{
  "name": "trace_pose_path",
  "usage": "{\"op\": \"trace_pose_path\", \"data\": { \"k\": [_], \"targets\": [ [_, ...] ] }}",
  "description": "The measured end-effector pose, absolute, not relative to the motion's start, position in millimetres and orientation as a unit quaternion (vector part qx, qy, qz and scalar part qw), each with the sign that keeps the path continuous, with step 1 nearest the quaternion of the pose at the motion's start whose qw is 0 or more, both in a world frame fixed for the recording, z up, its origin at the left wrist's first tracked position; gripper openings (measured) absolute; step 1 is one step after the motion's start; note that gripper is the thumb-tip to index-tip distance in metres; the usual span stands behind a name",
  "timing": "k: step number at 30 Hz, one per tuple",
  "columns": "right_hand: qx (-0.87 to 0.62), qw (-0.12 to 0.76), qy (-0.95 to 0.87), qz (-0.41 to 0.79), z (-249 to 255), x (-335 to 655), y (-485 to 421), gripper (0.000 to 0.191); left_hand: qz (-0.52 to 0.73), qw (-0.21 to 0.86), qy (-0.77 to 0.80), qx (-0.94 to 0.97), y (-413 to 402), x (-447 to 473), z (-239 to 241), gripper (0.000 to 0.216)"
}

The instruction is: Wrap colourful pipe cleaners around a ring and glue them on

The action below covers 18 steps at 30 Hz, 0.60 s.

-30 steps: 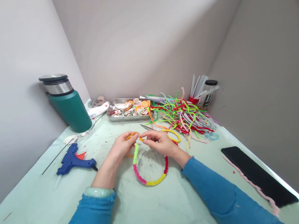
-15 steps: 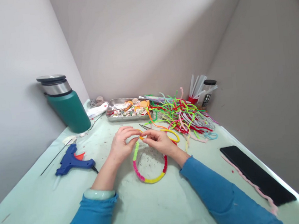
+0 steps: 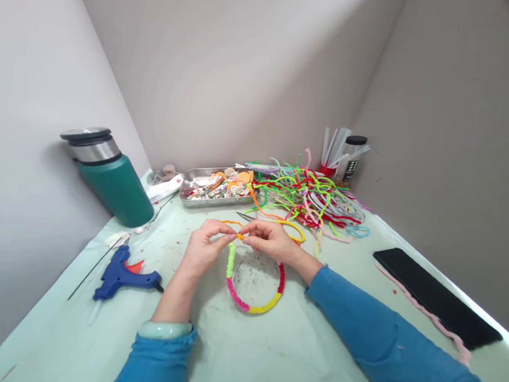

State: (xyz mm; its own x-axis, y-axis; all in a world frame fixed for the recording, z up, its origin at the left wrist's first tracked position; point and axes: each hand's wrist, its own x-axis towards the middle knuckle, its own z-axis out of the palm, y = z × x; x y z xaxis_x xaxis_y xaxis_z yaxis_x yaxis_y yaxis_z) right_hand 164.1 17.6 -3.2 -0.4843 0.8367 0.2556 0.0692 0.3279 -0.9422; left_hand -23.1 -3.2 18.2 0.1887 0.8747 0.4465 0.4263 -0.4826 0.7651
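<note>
A ring wrapped in green, pink, yellow and red pipe cleaner [image 3: 254, 304] lies on the pale green table in front of me. My left hand [image 3: 203, 249] and my right hand [image 3: 269, 240] meet at the ring's far side. Both pinch an orange pipe cleaner [image 3: 240, 235] against the ring, fingers closed. The orange strand loops out behind my left fingertips. A yellow loop [image 3: 296, 229] shows just past my right hand.
A blue glue gun [image 3: 124, 277] lies at left, a green flask [image 3: 113, 179] behind it. A metal tray [image 3: 200, 200] of small bits and a heap of pipe cleaners [image 3: 317, 199] sit at the back. A black phone [image 3: 434, 296] lies at right. Scissors [image 3: 244, 216] rest beyond my hands.
My left hand has turned its fingers around the orange strand, lifting over it and coming back to a pinch. The ring and my right hand have stayed almost in place.
</note>
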Motion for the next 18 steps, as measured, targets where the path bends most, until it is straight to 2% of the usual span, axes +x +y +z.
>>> {"op": "trace_pose_path", "data": {
  "k": [12, 18],
  "targets": [
    [-0.309, 0.409, -0.708, 0.485, -1.7, 162.9, 17.0, 0.032, 0.45, 0.272, 0.447, 0.724, -5.1, -20.2, 20.2, 0.016],
    [-0.286, 0.425, -0.707, 0.487, 0.5, 163.2, 16.7, 0.035, 0.436, 0.206, 0.487, 0.729, -2.0, -21.3, 16.8, 0.029]
  ]
}}
